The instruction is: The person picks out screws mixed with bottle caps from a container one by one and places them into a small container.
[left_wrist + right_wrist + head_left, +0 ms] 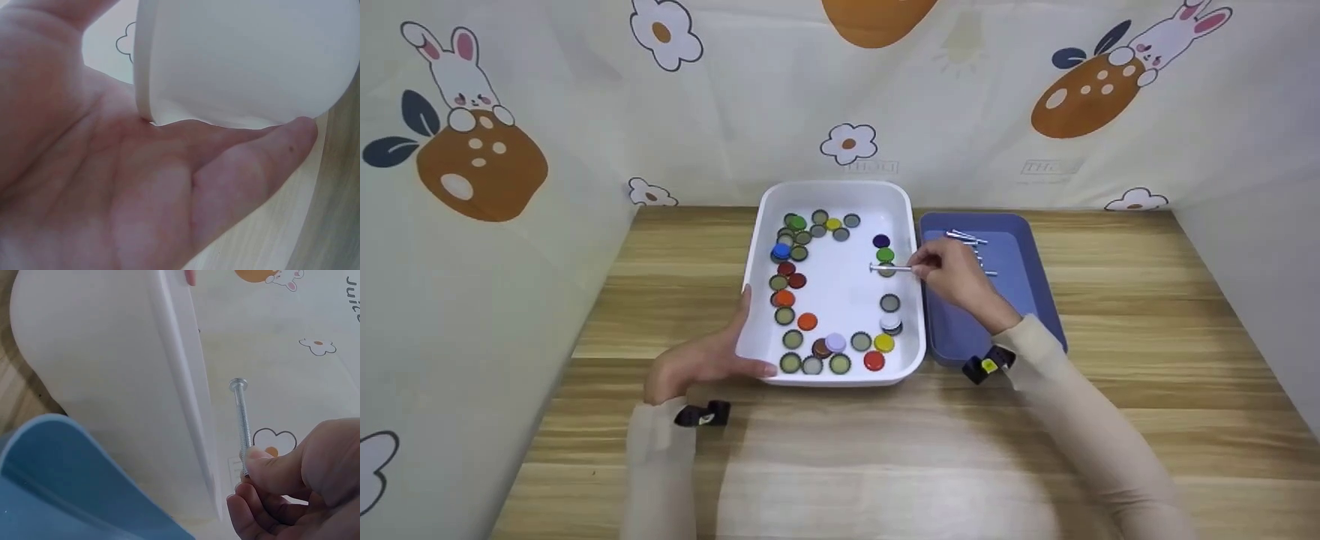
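In the head view, my right hand (956, 274) pinches a long silver bolt (891, 268) by its far end, between thumb and fingertips. The bolt lies nearly level above the right side of a white tray (840, 381), its head pointing left over the bottle caps (887, 303). The right wrist view shows the bolt's head (238, 384) and threaded shank clear of the fingers. My left hand (705, 364) rests against the tray's front left corner, thumb along the front, fingers on the left side. In the left wrist view, its extended fingers touch the white wall (253, 67).
A blue tray (997, 341) stands close on the right of the white one, with several silver bolts (966, 238) at its back. Coloured and grey caps lie around the white tray's edges. A patterned cloth (765, 105) hangs behind the wooden table (885, 465).
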`<state>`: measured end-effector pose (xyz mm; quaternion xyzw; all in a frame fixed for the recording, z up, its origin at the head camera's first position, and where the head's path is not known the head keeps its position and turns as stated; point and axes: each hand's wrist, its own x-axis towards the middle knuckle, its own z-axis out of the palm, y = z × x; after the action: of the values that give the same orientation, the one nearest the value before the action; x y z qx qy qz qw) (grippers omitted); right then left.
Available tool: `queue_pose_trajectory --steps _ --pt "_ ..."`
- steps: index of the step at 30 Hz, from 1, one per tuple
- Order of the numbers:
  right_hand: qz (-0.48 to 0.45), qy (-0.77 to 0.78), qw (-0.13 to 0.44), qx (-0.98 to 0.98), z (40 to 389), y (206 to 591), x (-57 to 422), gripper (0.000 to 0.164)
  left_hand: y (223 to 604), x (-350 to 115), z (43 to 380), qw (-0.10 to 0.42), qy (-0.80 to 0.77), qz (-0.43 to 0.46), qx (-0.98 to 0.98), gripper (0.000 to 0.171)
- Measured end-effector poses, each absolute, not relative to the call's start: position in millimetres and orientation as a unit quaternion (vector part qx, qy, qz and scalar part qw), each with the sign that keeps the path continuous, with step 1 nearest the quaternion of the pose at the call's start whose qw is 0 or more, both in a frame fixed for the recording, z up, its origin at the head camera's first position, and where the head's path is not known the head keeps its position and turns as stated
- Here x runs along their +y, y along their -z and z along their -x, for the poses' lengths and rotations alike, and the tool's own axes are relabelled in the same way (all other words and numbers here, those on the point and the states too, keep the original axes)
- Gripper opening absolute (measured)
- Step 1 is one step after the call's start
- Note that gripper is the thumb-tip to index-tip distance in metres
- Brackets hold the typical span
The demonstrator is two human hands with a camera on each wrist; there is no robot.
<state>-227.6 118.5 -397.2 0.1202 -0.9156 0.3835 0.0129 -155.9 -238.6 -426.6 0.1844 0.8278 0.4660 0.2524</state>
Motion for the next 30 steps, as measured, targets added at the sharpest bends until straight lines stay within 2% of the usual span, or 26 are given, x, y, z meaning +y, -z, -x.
queue_pose_trajectory --steps 18,30 --pt "-0.125 -0.398 0.040 -0.908 223 407 132 0.009 426 -239 156 0.257 -0.446 -0.170 0.840 0.137" --pt "-0.109 -0.404 0.037 -0.907 222 412 147 0.010 428 -239 156 0.253 -0.471 -0.180 0.826 0.135"
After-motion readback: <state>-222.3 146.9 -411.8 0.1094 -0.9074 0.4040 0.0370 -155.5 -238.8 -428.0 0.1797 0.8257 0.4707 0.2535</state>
